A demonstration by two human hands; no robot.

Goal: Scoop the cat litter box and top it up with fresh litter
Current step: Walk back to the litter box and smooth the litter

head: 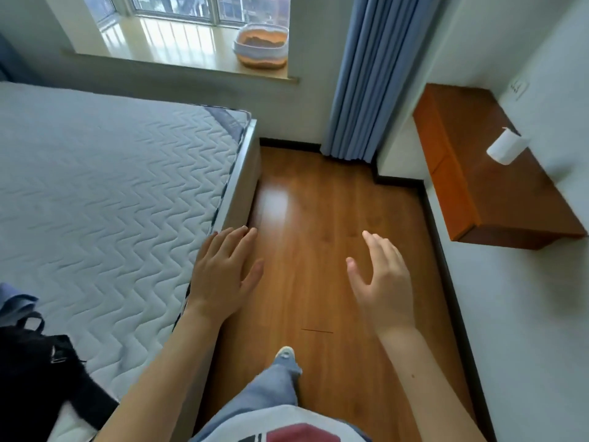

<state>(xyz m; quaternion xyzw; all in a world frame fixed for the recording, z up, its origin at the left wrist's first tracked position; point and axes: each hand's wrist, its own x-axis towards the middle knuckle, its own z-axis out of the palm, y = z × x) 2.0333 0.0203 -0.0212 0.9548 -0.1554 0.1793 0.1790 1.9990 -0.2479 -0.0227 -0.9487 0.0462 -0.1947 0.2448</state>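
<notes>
Litter box (261, 46) sits on the windowsill (178, 49) at its right end, just beside the blue curtain (366, 74), well apart from both hands. Left hand (223, 272) is released, fingers straight, held over the mattress (105, 186) edge and grasping nothing. Right hand (382, 282) is likewise released, fingers spread above the wooden floor (318, 193). A white roll (506, 146) stands on the wall-mounted shelf (497, 189) at right

I see a white zigzag-quilted mattress (105, 186), blue curtain (373, 74), orange-brown shelf (497, 186), and orange-and-white litter box (261, 46).
</notes>
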